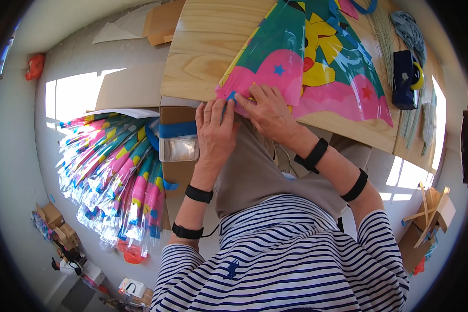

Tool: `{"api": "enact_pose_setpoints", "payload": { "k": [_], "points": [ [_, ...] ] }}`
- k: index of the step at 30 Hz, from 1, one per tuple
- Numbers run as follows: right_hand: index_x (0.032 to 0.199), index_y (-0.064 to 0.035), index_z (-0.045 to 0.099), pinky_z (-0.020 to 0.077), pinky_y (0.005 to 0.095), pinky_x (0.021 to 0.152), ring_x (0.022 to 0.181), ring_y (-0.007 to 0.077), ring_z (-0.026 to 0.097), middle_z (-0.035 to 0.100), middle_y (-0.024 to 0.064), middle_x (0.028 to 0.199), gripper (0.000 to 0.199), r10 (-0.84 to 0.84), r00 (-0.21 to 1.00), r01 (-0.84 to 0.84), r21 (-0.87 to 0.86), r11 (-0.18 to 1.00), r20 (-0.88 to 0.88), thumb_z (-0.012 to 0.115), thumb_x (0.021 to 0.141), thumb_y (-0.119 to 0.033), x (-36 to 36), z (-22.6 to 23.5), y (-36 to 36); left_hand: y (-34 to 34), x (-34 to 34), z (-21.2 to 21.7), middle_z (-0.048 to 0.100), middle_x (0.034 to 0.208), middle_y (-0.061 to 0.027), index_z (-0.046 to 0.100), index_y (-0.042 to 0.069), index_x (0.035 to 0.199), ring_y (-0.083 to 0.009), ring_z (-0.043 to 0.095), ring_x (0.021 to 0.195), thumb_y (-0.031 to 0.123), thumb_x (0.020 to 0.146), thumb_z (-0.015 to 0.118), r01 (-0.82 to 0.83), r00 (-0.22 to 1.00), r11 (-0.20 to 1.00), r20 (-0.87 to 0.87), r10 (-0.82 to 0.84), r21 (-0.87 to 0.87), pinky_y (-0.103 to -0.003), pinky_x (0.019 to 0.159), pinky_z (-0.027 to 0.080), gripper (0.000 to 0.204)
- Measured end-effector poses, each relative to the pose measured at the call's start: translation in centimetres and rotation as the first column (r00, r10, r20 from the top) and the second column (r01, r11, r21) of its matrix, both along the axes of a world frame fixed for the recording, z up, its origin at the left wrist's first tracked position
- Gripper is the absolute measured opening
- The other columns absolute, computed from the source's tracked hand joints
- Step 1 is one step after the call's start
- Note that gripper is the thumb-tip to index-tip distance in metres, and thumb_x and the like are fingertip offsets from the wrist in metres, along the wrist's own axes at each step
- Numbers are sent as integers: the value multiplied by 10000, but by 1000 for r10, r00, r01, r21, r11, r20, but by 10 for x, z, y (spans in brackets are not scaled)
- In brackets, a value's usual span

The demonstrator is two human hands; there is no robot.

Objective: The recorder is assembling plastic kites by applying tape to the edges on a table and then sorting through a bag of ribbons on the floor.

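Observation:
A thin plastic kite in green and pink, with a yellow cartoon figure and small stars, lies partly folded on the wooden table. Its near left corner is between my hands at the table's front edge. My left hand has thumb and forefinger closed at this corner, by a blue star. Just to its right, my right hand pinches the pink edge, fingers bent over the sheet. What lies under the fingertips is hidden.
Thin rods and a dark blue tape dispenser with yellow tape lie on the table's right side. Many rolled kites in clear sleeves are heaped at the left. A clear plastic box hangs beside my left forearm.

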State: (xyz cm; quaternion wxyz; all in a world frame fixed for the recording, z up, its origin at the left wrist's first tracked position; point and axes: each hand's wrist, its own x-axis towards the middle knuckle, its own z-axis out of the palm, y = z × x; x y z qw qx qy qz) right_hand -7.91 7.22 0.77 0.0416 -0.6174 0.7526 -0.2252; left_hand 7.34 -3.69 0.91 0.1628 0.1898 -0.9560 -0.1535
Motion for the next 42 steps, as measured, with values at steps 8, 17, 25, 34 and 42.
{"api": "enact_pose_setpoints", "payload": {
  "k": [8, 17, 25, 34, 42],
  "points": [
    [1213, -59, 640, 443, 432, 842, 1020, 322, 564, 578, 144, 1068, 403, -27, 992, 33, -48, 998, 126, 665, 813, -91, -3, 7, 1, -2, -2, -2, 579, 1311, -97, 621, 3, 1261, -265, 509, 1282, 116, 706, 786, 44, 999, 997, 30, -42, -59, -511, 1135, 311, 590],
    [1147, -1, 680, 507, 278, 674, 727, 177, 644, 661, 104, 903, 295, -569, 789, 615, -295, 732, 234, 708, 859, -59, -134, 69, 140, 3, -6, 4, 572, 1319, -82, 620, 0, 1248, -267, 506, 1281, 105, 707, 781, 17, 996, 995, 91, -9, -96, -512, 1151, 292, 574],
    [1232, 26, 603, 551, 285, 619, 697, 156, 680, 691, 119, 926, 407, -623, -36, 994, -38, -105, 782, 689, 911, -209, -241, 61, 342, 8, -4, 6, 548, 1342, -109, 592, -6, 1274, -305, 493, 1298, 85, 751, 747, 46, 989, 994, 142, -31, -100, -520, 1153, 285, 553],
    [1065, -38, 672, 554, 283, 647, 695, 142, 637, 625, 52, 908, 298, -514, -37, 988, 109, 111, 857, 679, 912, -294, -252, 77, 344, 7, -3, 11, 568, 1309, -147, 606, -24, 1247, -339, 502, 1261, 59, 745, 739, 70, 983, 995, 176, -57, -70, -482, 1105, 328, 525],
    [980, -27, 669, 513, 251, 557, 582, 131, 600, 642, 39, 824, 263, -506, 16, 989, 60, 133, 862, 725, 863, -257, -269, 63, 356, 4, -3, 5, 579, 1297, -158, 610, -24, 1235, -357, 514, 1234, 47, 717, 755, 110, 986, 991, 132, -99, -79, -457, 1067, 363, 543]
  ]
}}
